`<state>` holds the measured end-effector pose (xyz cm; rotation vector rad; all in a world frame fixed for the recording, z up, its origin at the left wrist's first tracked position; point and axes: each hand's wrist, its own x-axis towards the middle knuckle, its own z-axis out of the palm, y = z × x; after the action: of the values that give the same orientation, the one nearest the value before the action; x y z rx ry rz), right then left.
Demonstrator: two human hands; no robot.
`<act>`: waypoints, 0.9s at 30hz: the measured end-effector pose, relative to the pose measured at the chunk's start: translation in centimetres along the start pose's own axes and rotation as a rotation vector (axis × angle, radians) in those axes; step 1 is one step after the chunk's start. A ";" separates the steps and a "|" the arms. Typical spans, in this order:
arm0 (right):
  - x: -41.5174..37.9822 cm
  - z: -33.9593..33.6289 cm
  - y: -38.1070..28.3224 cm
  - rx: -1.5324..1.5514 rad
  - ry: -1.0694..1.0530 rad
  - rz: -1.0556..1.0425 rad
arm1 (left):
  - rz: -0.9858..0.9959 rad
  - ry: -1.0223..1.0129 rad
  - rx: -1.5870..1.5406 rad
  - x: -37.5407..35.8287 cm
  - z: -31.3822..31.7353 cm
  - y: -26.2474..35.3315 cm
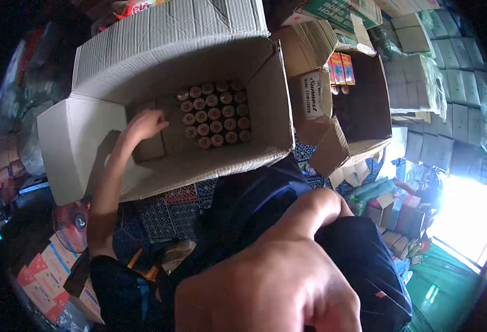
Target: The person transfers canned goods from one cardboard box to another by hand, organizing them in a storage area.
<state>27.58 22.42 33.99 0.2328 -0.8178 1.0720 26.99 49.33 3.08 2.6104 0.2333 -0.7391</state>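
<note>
You are reaching your left hand [144, 124] down into the large open cardboard box [105, 66], fingers spread flat and grasping nothing, touching the brown cardboard divider [160, 145] that is lying along the box floor with its long axis running left to right. Just to the right of that hand, rows of capped bottles [214, 115] are standing upright, their tops pointing straight up at you. Your right hand [271, 288] is hanging close to the camera over your dark-clothed knee, knuckles showing and fingers curling under; whether it is gripping anything cannot be told.
</note>
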 end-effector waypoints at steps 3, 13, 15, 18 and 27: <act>-1.7 0.4 -1.3 0.029 -0.034 -0.027 | -0.102 -0.083 -0.003 -2.6 -3.9 4.6; -5.9 3.6 -9.0 -0.064 -0.021 -0.194 | 0.120 0.387 -0.141 -5.0 -7.8 20.2; -6.4 3.6 -11.3 -0.029 -0.107 -0.225 | 0.198 0.506 -0.221 -5.1 -9.1 25.8; -8.2 4.7 -16.5 -0.007 -0.086 -0.186 | 0.345 0.640 -0.342 -3.9 -9.5 34.2; -18.5 -0.2 -38.3 -0.773 0.488 0.109 | 0.392 0.507 -0.712 6.1 -5.9 51.4</act>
<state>55.99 -8.81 29.01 -0.7069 -0.7436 0.7915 48.67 6.00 22.12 2.0047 0.0928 0.1456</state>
